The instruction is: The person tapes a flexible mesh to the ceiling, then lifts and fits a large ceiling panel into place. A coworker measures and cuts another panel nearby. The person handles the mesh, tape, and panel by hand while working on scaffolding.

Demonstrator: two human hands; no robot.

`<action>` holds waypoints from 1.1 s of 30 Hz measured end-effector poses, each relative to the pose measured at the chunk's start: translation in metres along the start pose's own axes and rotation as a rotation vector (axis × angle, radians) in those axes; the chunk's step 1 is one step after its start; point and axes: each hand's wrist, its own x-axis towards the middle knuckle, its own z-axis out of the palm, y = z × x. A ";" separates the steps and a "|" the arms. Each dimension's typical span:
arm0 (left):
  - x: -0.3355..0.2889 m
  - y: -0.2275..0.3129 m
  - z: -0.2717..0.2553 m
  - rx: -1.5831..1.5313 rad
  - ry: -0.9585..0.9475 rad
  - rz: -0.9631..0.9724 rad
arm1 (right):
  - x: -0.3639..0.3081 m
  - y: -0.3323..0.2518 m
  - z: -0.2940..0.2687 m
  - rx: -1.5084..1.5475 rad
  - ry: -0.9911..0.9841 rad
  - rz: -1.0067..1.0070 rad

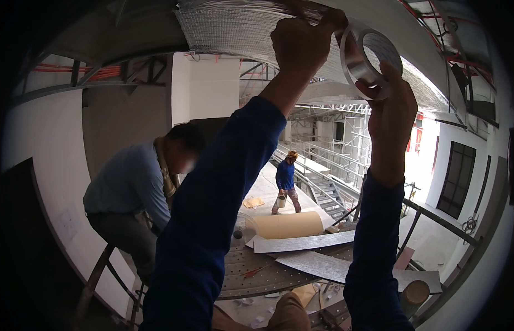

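Overhead, my right hand point(395, 105) grips a roll of silver foil tape point(351, 60), with fingers through its ring and round its lower rim. My left hand point(304, 44) is raised beside it, closed like a fist. Its thumb and fingertips reach the roll's upper left edge, and what they pinch is hidden in shadow. Just behind the left hand is a ceiling surface or duct covered in silver foil sheet point(229, 27). Both my arms are stretched upward in dark blue sleeves.
Below me, a perforated metal platform point(251, 270) carries long silver strips point(312, 243) and a large tan roll point(290, 225). A co-worker point(135, 182) bends over at the left. Farther off, another person point(288, 179) carries a bucket near metal stairs point(323, 187). A railing point(439, 220) runs at the right.
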 end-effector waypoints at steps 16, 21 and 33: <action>-0.004 0.009 0.004 -0.030 0.055 -0.007 | -0.006 -0.007 -0.006 -0.153 0.010 -0.005; 0.000 0.003 0.006 0.168 0.170 0.045 | -0.014 -0.013 -0.021 -0.217 0.035 -0.042; 0.001 -0.019 -0.004 0.140 0.103 0.207 | -0.162 0.011 -0.161 -0.621 -0.028 0.349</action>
